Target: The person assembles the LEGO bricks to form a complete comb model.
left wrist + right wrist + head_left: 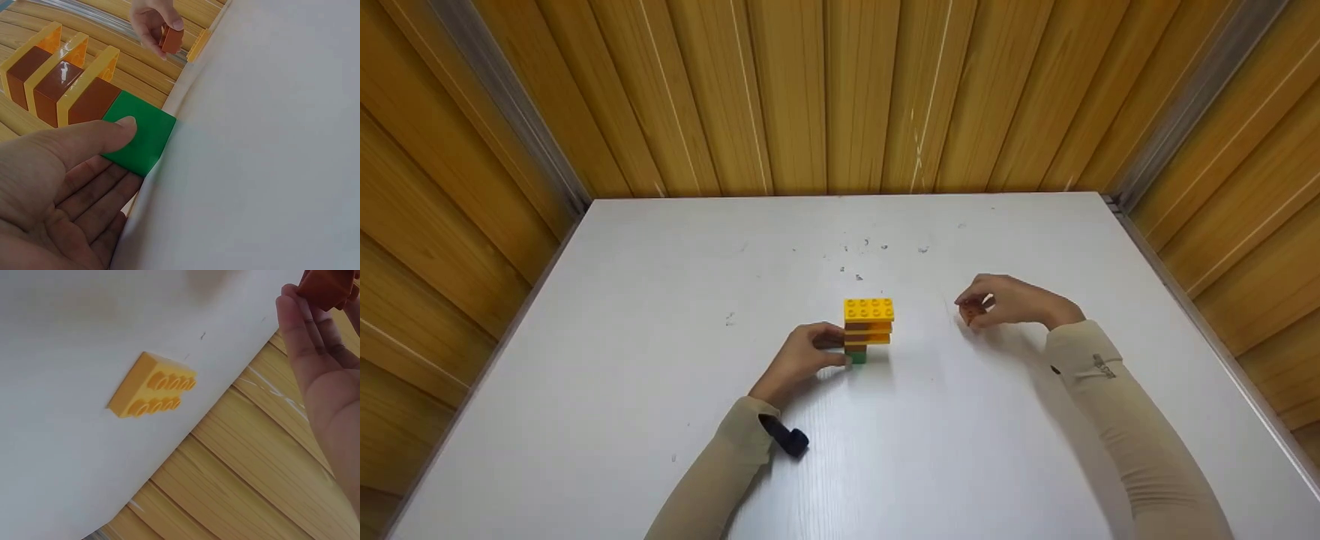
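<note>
A tower of toy building bricks stands upright on the table, with a green brick at its foot and brown bricks between yellow ones above. My left hand holds the tower low from its left side, thumb against the green brick. To the right, my right hand pinches a small brown brick between thumb and fingers, apart from the tower. A loose yellow brick lies studs up on the table in the right wrist view; I cannot pick it out in the head view.
The white table has small dark scuff marks towards its back. Wood-look panels enclose its back and both sides. A black strap is at the left cuff.
</note>
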The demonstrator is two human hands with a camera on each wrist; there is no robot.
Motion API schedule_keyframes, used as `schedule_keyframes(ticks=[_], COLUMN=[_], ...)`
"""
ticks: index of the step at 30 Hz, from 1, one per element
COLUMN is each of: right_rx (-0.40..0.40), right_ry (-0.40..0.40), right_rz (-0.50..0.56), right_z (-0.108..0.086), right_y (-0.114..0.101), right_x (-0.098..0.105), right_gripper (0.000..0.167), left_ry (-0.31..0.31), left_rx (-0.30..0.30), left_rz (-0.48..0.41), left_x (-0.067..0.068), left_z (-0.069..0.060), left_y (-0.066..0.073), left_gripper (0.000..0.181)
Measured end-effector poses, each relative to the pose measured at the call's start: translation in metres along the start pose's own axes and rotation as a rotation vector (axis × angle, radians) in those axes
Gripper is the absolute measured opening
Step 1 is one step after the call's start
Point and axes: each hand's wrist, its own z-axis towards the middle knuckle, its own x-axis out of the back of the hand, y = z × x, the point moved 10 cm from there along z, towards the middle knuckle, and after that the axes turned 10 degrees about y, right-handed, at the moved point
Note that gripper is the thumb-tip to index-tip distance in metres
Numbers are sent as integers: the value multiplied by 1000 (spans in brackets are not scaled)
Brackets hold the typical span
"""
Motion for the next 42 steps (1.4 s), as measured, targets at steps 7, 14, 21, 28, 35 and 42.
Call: schedule_keyframes(ticks=[7,14,21,28,35,42], right_rx=[32,66,124,184,243,284], right_ry=[15,43,66,77,82,88], right_rz=[31,36,33,12,28,29], right_z=[4,10,16,20,26,29], right_y=[-16,-37,-61,-86,-104,-119], right_x=[4,11,16,18,18,18], right_gripper=[31,36,39,37,30,27], left_ry=[11,19,16,6,6,2], left_rx=[8,9,6,14,1,-10], left_rz=[19,35,30,16,30,16], left_x=[0,0,0,0,0,0], left_z=[0,1,1,-1,0,1], left_y=[-1,-2,-2,-1,0,1], left_gripper=[39,39,39,39,39,39])
